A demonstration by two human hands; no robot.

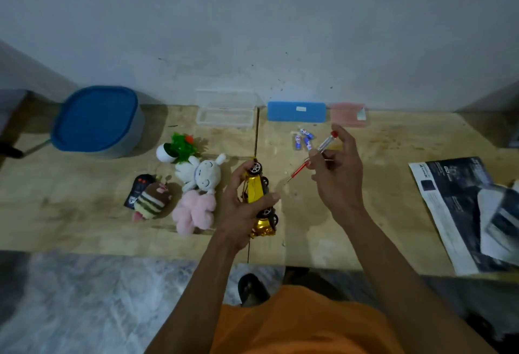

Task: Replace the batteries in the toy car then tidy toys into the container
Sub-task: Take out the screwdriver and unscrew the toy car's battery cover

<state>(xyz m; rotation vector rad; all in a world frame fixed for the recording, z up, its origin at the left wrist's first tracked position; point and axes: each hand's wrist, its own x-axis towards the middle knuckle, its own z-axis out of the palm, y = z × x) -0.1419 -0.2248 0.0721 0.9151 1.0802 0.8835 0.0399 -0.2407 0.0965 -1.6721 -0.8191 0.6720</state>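
Observation:
My left hand (242, 207) grips a yellow toy car (257, 195), turned on its side with the wheels facing right, just above the wooden table (379, 213). My right hand (338, 176) pinches a red-and-clear screwdriver (311, 157), its tip pointing down-left toward the car but apart from it. Several small blue-and-white batteries (303, 138) lie behind the screwdriver. A blue-lidded container (97, 120) stands at the back left. Toys lie left of the car: a white bunny plush (203, 172), a pink plush (195, 211), a striped cake plush (151, 199), a black remote (139, 189) and a small green potted plant toy (179, 147).
A clear plastic box (226, 114), a blue case (296, 112) and a pink case (348, 114) line the wall at the back. A dark printed box with a white pouch on it (471, 213) lies at the right. A black sandal (251, 287) shows below the table edge.

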